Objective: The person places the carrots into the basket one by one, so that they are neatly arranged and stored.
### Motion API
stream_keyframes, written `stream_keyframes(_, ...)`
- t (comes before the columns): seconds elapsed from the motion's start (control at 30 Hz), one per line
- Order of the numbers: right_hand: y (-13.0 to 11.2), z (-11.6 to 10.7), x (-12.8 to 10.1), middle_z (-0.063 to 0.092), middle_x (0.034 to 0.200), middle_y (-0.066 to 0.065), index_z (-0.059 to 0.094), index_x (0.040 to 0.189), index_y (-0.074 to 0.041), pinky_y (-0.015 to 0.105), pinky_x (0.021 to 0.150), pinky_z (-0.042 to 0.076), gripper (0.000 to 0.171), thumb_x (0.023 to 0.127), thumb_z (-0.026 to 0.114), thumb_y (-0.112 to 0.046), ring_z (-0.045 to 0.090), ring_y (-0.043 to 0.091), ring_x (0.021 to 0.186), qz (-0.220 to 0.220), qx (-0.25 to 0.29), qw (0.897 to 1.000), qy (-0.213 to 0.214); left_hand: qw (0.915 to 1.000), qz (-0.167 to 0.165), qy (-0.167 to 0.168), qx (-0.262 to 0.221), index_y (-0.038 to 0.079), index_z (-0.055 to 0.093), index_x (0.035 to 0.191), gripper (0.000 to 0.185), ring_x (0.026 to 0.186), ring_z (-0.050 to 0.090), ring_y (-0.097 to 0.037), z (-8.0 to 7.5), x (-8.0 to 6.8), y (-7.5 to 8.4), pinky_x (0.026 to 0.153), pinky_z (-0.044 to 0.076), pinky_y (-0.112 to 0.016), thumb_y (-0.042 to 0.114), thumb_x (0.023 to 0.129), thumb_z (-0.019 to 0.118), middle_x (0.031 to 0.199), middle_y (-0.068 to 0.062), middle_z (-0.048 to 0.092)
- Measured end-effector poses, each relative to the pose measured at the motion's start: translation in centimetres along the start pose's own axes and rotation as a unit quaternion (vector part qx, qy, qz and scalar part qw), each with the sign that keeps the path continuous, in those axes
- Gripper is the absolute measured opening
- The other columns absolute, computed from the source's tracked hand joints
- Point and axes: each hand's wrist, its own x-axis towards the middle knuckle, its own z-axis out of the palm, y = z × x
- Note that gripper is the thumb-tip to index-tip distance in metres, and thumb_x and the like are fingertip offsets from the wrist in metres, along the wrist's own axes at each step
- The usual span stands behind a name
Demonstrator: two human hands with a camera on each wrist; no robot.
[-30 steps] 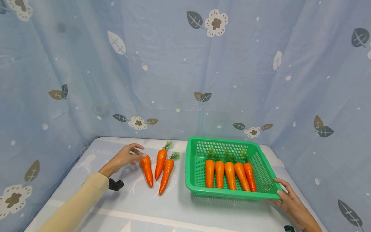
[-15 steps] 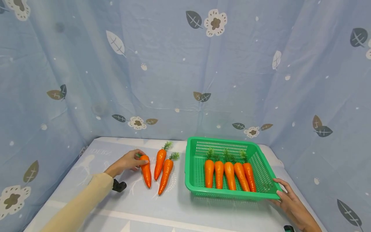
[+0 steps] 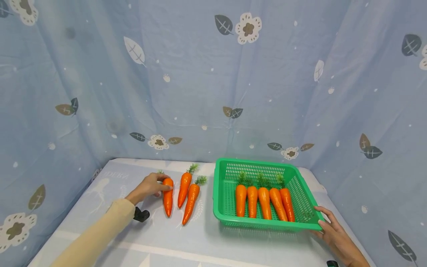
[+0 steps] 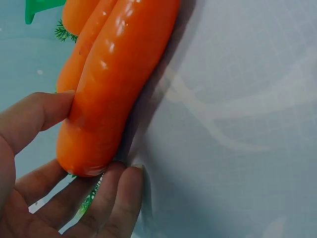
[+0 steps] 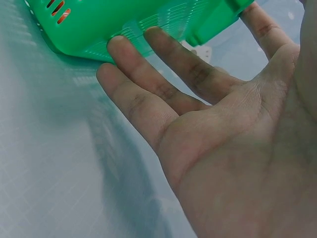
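My left hand [image 3: 151, 185] holds the leftmost loose carrot [image 3: 168, 198] by its thick top end. In the left wrist view the thumb presses one side of that carrot [image 4: 106, 99], and the fingers curl at its stem end, partly covering the green leaves. Two more carrots [image 3: 185, 189] [image 3: 191, 204] with leafy tops lie just to its right on the table. At the right, my right hand [image 3: 335, 233] grips the near right corner of a green plastic basket [image 3: 267, 224]. In the right wrist view its fingertips [image 5: 121, 47] touch the basket's outer wall.
Several carrots [image 3: 264, 202] lie side by side in the basket, leaves toward the back. A pale patterned cloth covers the table [image 3: 160, 237]. A blue printed curtain [image 3: 200, 74] hangs close behind and along both sides.
My left hand has come down and right onto the leftmost carrot and taken hold of its top. That carrot has turned slightly, its tip shifting left. The right hand and basket stay put.
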Motion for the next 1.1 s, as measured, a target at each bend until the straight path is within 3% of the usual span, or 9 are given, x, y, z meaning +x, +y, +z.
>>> stream_keyframes(0.13, 0.1, -0.1, 0.1, 0.036, 0.145, -0.019, 0.017, 0.161, -0.024, 0.031, 0.103, 0.052, 0.048, 0.115, 0.028, -0.016, 0.056, 0.004, 0.129, -0.002, 0.008, 1.000, -0.011, 1.0000, 0.002, 0.002, -0.003, 0.001, 0.060, 0.139, 0.060, 0.090, 0.063, -0.025, 0.2, 0.0, 0.0, 0.071, 0.061, -0.036, 0.024, 0.089, 0.084, 0.140, -0.025, 0.054)
stream_keyframes(0.43, 0.1, 0.1, 0.1, 0.031, 0.144, -0.014, 0.019, 0.160, -0.024, 0.032, 0.101, 0.053, 0.047, 0.115, 0.030, -0.017, 0.057, 0.003, 0.126, 0.004, -0.005, 1.000, 0.007, 0.9994, 0.014, 0.024, -0.020, 0.000, 0.062, 0.132, 0.055, 0.087, 0.064, -0.025, 0.6, 0.1, -0.4, 0.067, 0.062, -0.037, 0.021, 0.088, 0.085, 0.133, -0.026, 0.056)
stream_keyframes(0.67, 0.2, 0.0, 0.2, 0.034, 0.141, -0.016, 0.015, 0.161, -0.026, 0.031, 0.101, 0.053, 0.049, 0.115, 0.030, -0.017, 0.058, 0.004, 0.126, 0.002, -0.010, 1.000, -0.001, 0.9974, 0.025, 0.067, -0.011, 0.002, 0.061, 0.136, 0.056, 0.107, 0.060, -0.034, 0.0, 0.4, -0.1, 0.080, 0.058, -0.036, 0.024, 0.089, 0.083, 0.138, -0.026, 0.055)
stream_keyframes(0.93, 0.1, 0.1, 0.2, 0.032, 0.143, -0.013, 0.016, 0.161, -0.025, 0.031, 0.101, 0.053, 0.049, 0.115, 0.030, -0.017, 0.059, 0.005, 0.126, 0.001, -0.011, 1.000, 0.001, 0.9966, 0.026, 0.062, -0.048, 0.006, 0.060, 0.139, 0.061, 0.106, 0.062, -0.035, -0.8, 0.2, 0.3, 0.076, 0.062, -0.036, 0.025, 0.087, 0.085, 0.143, -0.025, 0.050)
stream_keyframes(1.1, 0.0, 0.2, 0.1, 0.039, 0.137, -0.020, 0.019, 0.159, -0.029, 0.032, 0.099, 0.055, 0.047, 0.115, 0.033, -0.019, 0.060, 0.004, 0.123, 0.014, -0.009, 1.000, 0.014, 0.9961, 0.040, 0.069, -0.038, 0.012, 0.062, 0.139, 0.059, 0.116, 0.057, -0.036, -1.1, 0.0, 0.8, 0.085, 0.057, -0.039, 0.028, 0.087, 0.085, 0.143, -0.019, 0.054)
